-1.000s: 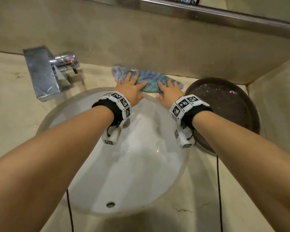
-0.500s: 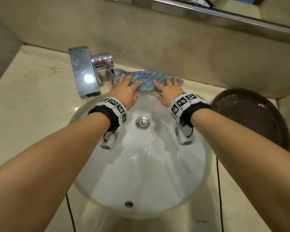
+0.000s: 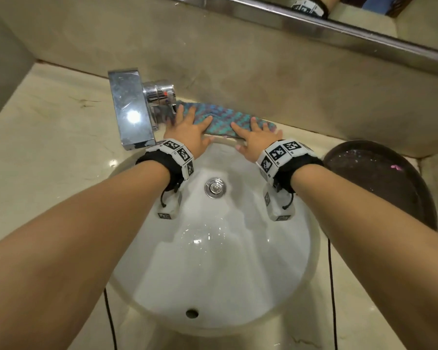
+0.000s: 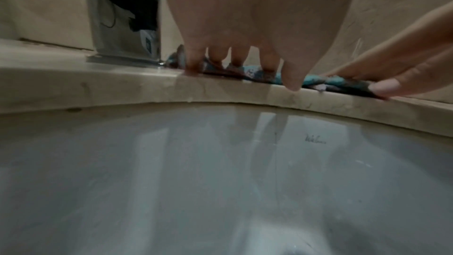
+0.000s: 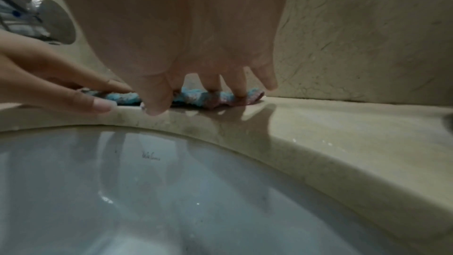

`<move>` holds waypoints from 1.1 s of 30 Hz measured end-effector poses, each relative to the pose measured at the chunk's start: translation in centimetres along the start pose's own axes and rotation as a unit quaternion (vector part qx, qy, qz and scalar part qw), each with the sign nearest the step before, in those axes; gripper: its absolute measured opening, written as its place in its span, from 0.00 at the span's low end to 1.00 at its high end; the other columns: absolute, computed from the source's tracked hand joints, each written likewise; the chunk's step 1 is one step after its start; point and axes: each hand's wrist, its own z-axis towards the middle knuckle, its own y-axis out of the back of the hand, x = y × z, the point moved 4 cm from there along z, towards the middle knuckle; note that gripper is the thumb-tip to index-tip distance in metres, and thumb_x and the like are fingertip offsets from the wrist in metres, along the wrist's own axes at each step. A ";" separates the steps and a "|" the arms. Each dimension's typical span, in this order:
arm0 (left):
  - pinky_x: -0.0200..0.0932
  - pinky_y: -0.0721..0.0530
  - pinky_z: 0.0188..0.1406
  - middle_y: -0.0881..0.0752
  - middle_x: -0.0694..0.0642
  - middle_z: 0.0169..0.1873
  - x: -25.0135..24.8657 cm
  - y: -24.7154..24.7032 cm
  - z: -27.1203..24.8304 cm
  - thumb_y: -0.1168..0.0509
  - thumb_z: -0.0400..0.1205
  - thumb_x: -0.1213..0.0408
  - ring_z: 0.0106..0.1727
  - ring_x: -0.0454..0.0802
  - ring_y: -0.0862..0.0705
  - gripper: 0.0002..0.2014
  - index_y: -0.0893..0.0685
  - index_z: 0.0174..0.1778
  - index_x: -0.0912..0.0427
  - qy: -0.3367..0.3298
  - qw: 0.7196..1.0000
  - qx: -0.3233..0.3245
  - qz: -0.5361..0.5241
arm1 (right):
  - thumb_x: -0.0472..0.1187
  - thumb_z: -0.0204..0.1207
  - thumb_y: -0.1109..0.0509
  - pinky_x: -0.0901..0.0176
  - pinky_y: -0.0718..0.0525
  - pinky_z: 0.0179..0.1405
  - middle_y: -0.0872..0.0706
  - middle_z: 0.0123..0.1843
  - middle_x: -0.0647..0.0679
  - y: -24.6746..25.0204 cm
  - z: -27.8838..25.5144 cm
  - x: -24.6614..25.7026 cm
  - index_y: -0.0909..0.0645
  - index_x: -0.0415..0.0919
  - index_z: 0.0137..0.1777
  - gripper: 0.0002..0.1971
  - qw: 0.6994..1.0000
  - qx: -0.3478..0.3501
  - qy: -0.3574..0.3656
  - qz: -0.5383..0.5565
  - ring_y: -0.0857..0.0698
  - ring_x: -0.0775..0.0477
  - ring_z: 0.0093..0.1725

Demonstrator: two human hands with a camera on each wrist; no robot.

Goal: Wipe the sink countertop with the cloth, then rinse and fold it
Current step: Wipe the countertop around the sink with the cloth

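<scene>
A teal and purple cloth (image 3: pixel 221 120) lies flat on the narrow strip of beige countertop (image 3: pixel 48 137) behind the white sink (image 3: pixel 213 261), close to the back wall. My left hand (image 3: pixel 187 132) presses its left end with straight, spread fingers, right beside the tap base. My right hand (image 3: pixel 257 137) presses the right end the same way. In the left wrist view the fingers (image 4: pixel 215 61) rest on the cloth (image 4: pixel 316 80) at the stone edge. The right wrist view shows fingers (image 5: pixel 235 84) on the cloth (image 5: pixel 193 95) too.
A chrome tap (image 3: pixel 130 112) with a square spout overhangs the sink's left rear. A dark round basin (image 3: pixel 379 183) sits on the counter at the right. The drain plug (image 3: pixel 215 188) lies in the bowl. A mirror ledge (image 3: pixel 314 24) runs above the back wall.
Both hands have slid the cloth leftwards along the back strip, from beside the dark basin towards the tap base. The head view has shifted too.
</scene>
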 end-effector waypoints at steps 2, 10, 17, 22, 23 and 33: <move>0.68 0.47 0.79 0.53 0.57 0.84 -0.8 0.0 0.7 0.48 0.83 0.45 0.83 0.63 0.59 0.28 0.45 0.80 0.42 0.004 1.000 0.006 -0.004 | 0.58 0.83 0.49 0.22 0.53 0.77 0.59 0.86 0.45 0.1 -0.1 -0.7 0.56 0.67 0.80 0.28 1.000 0.004 -0.011 0.017 0.56 0.31 0.84; 0.69 0.52 0.79 0.50 0.63 0.82 -2.5 -0.1 1.8 0.51 0.79 0.34 0.83 0.67 0.55 0.34 0.42 0.80 0.44 0.000 1.000 0.002 0.009 | 0.53 0.86 0.52 0.18 0.50 0.73 0.58 0.86 0.48 0.0 -0.1 -2.5 0.57 0.66 0.80 0.26 1.000 0.002 0.000 0.023 0.55 0.34 0.84; 0.71 0.48 0.78 0.48 0.63 0.82 -4.8 -0.3 1.8 0.50 0.76 0.31 0.82 0.69 0.53 0.38 0.43 0.81 0.44 -0.029 0.999 0.009 0.029 | 0.52 0.86 0.53 0.18 0.51 0.74 0.58 0.86 0.48 -0.4 -0.7 -4.8 0.57 0.67 0.80 0.25 0.999 0.013 -0.028 0.039 0.55 0.35 0.84; 0.70 0.49 0.79 0.50 0.62 0.82 -8.6 -1.3 1.6 0.49 0.76 0.31 0.82 0.69 0.55 0.39 0.46 0.81 0.44 -0.075 0.995 0.027 0.053 | 0.52 0.86 0.53 0.18 0.54 0.73 0.59 0.86 0.47 -0.8 -1.9 -8.5 0.59 0.66 0.80 0.26 0.996 0.036 -0.082 0.020 0.54 0.35 0.84; 0.70 0.49 0.79 0.50 0.62 0.82 -9.3 -1.5 1.6 0.49 0.75 0.31 0.82 0.69 0.56 0.39 0.46 0.81 0.44 -0.083 0.995 0.030 0.054 | 0.52 0.86 0.53 0.18 0.54 0.73 0.59 0.86 0.47 -0.9 -2.1 -9.2 0.59 0.66 0.80 0.27 0.995 0.037 -0.091 0.013 0.53 0.34 0.84; 0.70 0.47 0.77 0.47 0.62 0.81 -12.3 -2.0 1.4 0.45 0.77 0.34 0.82 0.68 0.52 0.37 0.43 0.80 0.44 -0.113 0.991 0.035 0.064 | 0.44 0.83 0.43 0.26 0.47 0.78 0.51 0.85 0.42 -1.3 -3.0 -11.5 0.54 0.57 0.83 0.32 0.996 0.019 -0.082 -0.020 0.39 0.33 0.81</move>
